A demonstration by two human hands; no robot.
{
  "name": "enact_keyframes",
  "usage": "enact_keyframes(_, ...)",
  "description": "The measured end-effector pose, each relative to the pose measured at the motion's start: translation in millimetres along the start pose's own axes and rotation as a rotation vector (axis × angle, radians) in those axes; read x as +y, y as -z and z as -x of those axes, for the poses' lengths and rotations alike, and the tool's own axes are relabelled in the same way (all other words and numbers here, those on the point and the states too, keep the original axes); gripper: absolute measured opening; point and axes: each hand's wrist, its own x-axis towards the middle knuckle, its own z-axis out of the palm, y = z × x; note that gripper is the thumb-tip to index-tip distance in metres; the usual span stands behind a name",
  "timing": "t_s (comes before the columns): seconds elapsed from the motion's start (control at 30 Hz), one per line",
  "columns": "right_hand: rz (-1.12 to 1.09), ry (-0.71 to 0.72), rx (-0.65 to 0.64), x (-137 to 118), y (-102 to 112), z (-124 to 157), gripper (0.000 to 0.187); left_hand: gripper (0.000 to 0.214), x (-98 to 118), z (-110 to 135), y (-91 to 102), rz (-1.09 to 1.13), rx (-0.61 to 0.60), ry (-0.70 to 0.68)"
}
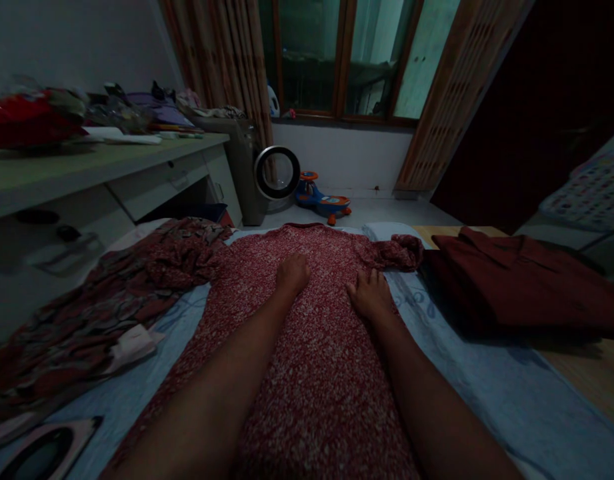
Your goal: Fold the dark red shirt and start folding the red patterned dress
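Observation:
A red garment with small white speckles (311, 373) lies spread lengthwise on a pale blue sheet (487, 380). My left hand (293, 273) rests on the cloth near its far end, its fingers curled under and pressed into the fabric. My right hand (371, 295) lies flat on the garment's right side, fingers stretched out and slightly apart. Neither hand holds anything that I can see. A bunched sleeve (399, 252) lies just beyond my right hand.
A patterned dark red garment (111, 307) lies crumpled at left, a folded maroon cloth (517, 287) at right. An iron (41, 453) sits at the bottom left. A cluttered desk (87, 167), a washing machine (257, 170) and a toy car (321, 197) stand beyond.

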Motion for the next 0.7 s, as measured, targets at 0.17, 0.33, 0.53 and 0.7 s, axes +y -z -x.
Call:
enact_keyframes(0.17,-0.002,-0.004,-0.022,-3,1,2,0.07,0.023,0,7,13.8,0.023,-0.038,-0.049)
enact_keyframes(0.33,0.023,-0.011,-0.039,-5,5,3,0.071,0.029,-28,34,28.5,0.096,-0.175,-0.235)
enact_keyframes(0.53,0.043,-0.054,-0.067,-8,4,3,0.069,0.048,-106,67,27.8,0.045,-0.141,-0.186)
enact_keyframes(0.7,0.062,-0.047,-0.045,-8,3,5,0.069,0.044,-143,81,39.5,-0.075,-0.094,0.011)
